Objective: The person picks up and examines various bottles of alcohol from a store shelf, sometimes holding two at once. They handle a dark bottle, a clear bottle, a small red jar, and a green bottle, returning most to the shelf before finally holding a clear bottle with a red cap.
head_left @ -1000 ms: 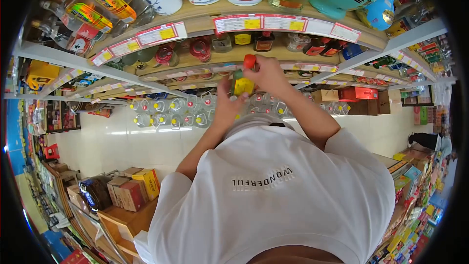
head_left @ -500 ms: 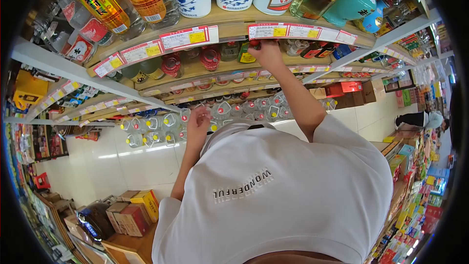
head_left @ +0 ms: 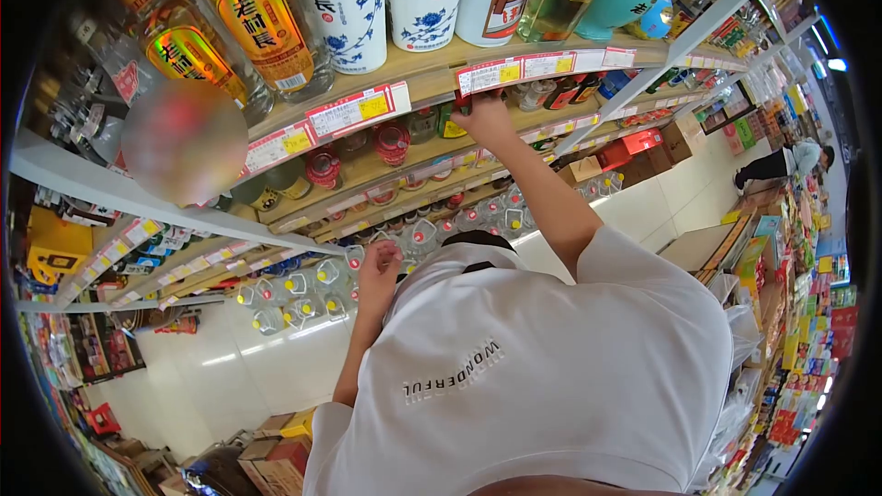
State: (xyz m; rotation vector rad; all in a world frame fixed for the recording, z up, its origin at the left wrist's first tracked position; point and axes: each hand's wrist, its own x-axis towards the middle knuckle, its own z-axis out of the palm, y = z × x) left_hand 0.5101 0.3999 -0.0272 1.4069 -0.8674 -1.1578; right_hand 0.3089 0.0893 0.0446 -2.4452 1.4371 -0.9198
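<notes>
My right hand [head_left: 487, 123] reaches under the front edge of the upper shelf [head_left: 418, 73], its fingers closed round something small, dark and red that is mostly hidden. Close beside it on the second shelf stand a green and yellow bottle [head_left: 450, 121] and a jar with a red lid [head_left: 391, 143]. My left hand [head_left: 380, 266] hangs low at my front with loosely curled fingers and no object visible in it. Below the shelving, near that hand, are clear jugs with yellow and red caps [head_left: 329, 272].
Blue-and-white bottles [head_left: 342, 9], amber-labelled bottles [head_left: 266, 23] and a turquoise bottle [head_left: 617, 7] line the upper shelf. A grey upright [head_left: 634, 83] divides the shelving. Cartons [head_left: 276, 467] lie at lower left. Another person [head_left: 797, 162] is at far right.
The view has tilted, so the shelves appear lower at the left. My right hand remains at the second shelf, slightly farther under the edge. A blurred round patch now covers part of the left shelf.
</notes>
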